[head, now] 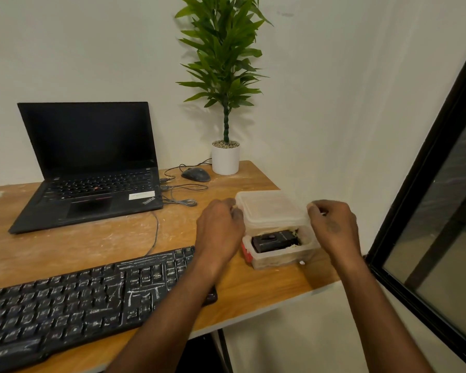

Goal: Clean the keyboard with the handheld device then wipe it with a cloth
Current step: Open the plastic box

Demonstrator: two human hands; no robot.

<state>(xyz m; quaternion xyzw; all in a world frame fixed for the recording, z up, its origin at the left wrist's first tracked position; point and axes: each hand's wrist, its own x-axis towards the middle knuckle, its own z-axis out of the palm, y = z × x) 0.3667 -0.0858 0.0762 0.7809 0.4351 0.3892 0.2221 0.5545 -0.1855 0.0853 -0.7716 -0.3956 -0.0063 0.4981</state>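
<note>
Gripping the translucent lid [271, 210] from both sides, the two hands hold it raised and tilted over a clear plastic container [280, 255] near the right end of the wooden desk [97, 246]. The left hand [221, 227] has its fingers curled against the lid's left edge, and the right hand [332, 224] pinches the lid's right edge with its fingertips bent inward. The lid's far side sits higher than its near side, so the front of the container is open to view.

Inside the container, just below and between the hands, lies a black handheld device [275, 239], bedded on something pale that may be a cloth, though the blur of the plastic makes this hard to tell. Neither hand touches the device; it lies under the lid's near edge, closer to the left hand's wrist than to the right.

The black keyboard [73, 300] lies at the near left of the desk, its keys streaked with white dust, and the left forearm crosses over its right end. It is well apart from both hands' fingers. A thin cable [155, 232] runs from behind it toward the open black laptop [92, 168] at the back left. A dark mouse [196, 174] rests beside a white pot [225, 160] holding a tall green plant [223, 55] against the wall. A dark-framed window [439, 211] stands at the right.
</note>
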